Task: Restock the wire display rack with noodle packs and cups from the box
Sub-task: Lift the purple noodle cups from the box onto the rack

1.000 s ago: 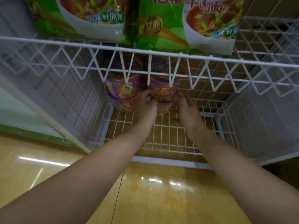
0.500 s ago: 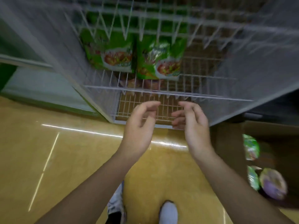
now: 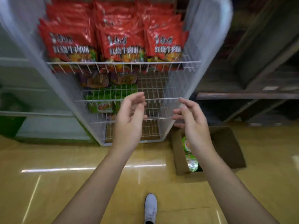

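Observation:
The white wire display rack [image 3: 163, 98] stands ahead of me. Red noodle packs [image 3: 123, 46] fill its upper shelf. Purple packs [image 3: 98, 80] lie on the shelf below, and green packs [image 3: 100, 104] sit lower still. On the floor to the right of the rack, an open cardboard box [image 3: 226, 143] holds green-lidded noodle cups [image 3: 191, 162]. My left hand [image 3: 131, 120] and my right hand [image 3: 192, 125] hover in front of the lower shelves, palms facing each other, fingers loosely bent, holding nothing. My right forearm covers part of the box.
A shiny yellow floor [image 3: 64, 175] spreads below. My white shoe [image 3: 150, 207] shows at the bottom. A dark wooden shelf unit [image 3: 242, 94] stands right of the rack. A pale wall with a green base [image 3: 11, 126] is at left.
My hands let go of the purple cups on the bottom shelf and drew back out of the rack. The view rose, so the red packs and the box now show.

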### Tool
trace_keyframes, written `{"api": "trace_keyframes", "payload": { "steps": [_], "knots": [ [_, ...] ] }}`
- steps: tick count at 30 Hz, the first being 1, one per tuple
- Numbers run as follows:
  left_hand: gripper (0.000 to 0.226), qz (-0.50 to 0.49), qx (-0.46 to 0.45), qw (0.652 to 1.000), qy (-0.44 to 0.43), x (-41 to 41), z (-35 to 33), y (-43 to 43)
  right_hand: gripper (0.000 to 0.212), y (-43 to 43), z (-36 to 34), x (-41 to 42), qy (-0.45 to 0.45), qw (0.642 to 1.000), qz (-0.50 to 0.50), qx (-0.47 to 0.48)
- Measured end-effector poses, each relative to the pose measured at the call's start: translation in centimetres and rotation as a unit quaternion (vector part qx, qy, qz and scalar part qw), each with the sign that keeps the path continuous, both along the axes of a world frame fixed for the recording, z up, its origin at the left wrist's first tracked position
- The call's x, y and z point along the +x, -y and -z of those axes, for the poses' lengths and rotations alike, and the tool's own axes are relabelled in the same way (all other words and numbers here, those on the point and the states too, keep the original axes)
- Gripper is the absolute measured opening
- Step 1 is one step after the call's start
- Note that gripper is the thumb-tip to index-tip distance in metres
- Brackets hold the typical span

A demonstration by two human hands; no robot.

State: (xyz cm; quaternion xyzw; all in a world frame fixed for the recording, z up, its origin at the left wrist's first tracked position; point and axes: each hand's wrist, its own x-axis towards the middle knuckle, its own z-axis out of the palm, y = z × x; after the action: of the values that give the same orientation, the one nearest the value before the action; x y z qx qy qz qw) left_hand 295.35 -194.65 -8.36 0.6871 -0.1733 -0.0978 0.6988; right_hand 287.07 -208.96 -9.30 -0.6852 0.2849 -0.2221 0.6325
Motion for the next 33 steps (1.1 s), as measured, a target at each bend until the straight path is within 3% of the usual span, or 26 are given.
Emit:
{"api": "trace_keyframes", "payload": {
  "steps": [8, 17, 33],
  "knots": [
    [0.025, 0.06, -0.054, 0.996, 0.022, -10.8, -7.8, -2.0, 0.021, -3.6, -8.5, -12.0, 0.038, 0.997, 0.063, -0.032],
    [0.021, 0.115, -0.071, 0.99, 0.027, -20.9, -12.9, 1.4, 0.021, -1.7, -13.6, -23.1, 0.055, 0.989, 0.125, -0.058],
    [0.026, 0.09, -0.011, 0.996, -0.002, -33.2, -8.4, 19.7, 0.02, 17.7, -8.9, -35.1, 0.033, 0.994, 0.088, -0.053]
  ]
}}
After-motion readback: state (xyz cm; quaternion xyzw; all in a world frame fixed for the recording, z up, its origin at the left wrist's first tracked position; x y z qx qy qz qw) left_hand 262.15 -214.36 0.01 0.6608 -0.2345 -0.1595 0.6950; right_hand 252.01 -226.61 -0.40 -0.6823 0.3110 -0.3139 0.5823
